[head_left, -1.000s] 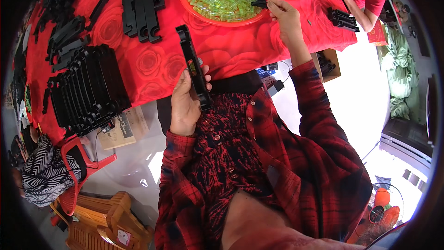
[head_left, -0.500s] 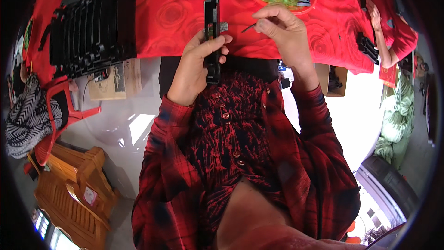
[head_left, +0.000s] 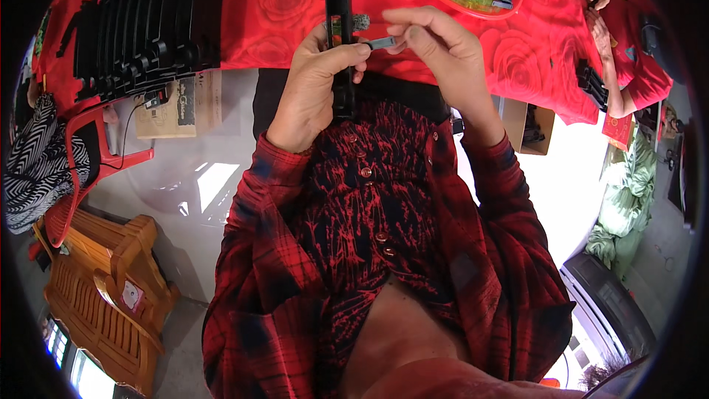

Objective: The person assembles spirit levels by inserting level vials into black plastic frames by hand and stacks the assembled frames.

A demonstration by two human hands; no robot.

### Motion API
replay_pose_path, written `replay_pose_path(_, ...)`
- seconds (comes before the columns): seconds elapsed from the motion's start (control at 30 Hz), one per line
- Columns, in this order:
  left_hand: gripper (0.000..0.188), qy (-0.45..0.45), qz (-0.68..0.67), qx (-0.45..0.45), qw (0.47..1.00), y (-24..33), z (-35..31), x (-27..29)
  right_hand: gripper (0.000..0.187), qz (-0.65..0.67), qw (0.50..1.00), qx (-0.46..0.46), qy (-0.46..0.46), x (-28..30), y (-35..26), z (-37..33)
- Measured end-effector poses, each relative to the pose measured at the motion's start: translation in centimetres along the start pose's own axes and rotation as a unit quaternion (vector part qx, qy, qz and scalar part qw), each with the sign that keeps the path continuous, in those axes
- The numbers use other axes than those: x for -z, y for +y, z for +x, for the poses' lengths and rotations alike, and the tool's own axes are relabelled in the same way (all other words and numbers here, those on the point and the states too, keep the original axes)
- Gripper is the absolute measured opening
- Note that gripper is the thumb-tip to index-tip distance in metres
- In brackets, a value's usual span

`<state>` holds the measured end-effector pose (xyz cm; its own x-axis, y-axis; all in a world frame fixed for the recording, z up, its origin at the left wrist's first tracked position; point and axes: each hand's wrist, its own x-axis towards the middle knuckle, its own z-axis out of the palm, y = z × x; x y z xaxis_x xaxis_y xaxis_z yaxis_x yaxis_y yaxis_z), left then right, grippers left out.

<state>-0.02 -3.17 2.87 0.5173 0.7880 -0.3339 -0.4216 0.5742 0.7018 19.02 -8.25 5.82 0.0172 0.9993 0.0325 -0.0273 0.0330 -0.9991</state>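
Observation:
My left hand [head_left: 301, 92] is closed around a long, narrow black plastic part [head_left: 338, 1], held upright above the table's near edge. A small speckled grey knob [head_left: 360, 23] sticks out from the right side of this part. Between thumb and fingers, my right hand [head_left: 452, 63] pinches a small flat grey strip [head_left: 382, 43]. The strip's left end is close to my left thumb tip; whether it touches the black part I cannot tell.
Many similar black parts [head_left: 148, 26] stand in a row on the red tablecloth [head_left: 284, 4] at left. An orange-rimmed bowl [head_left: 467, 10] holds yellow-green clear pieces and dark strips. At right, another person's hands [head_left: 600, 26] work near black parts [head_left: 592, 87]. A red chair [head_left: 70, 177] stands left.
My right hand has brought the small strip leftward, up to my left thumb, and turned its flat side into view. The black part stays in my left hand. The whole view has shifted slightly.

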Motion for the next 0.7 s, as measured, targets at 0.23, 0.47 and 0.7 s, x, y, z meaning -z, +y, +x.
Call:
replay_pose_path(0.23, 0.029, 0.031, 0.030, -0.020, 0.999, 0.0, 0.1, -0.4, 0.026, 0.036, 0.994, -0.056, 0.084, 0.6, 1.4, -0.2)
replay_pose_path(0.47, 0.029, 0.022, 0.099, -0.045, 0.994, -0.4, -0.4, -0.5, 0.018, -0.048, 0.997, -0.060, -0.001, -0.8, 0.7, -0.9)
replay_pose_path(0.7, 0.024, -0.017, -0.032, 0.013, 0.999, 0.2, 0.0, 0.1, 0.022, 0.119, 0.987, -0.108, 0.014, 0.1, 1.8, -0.6)
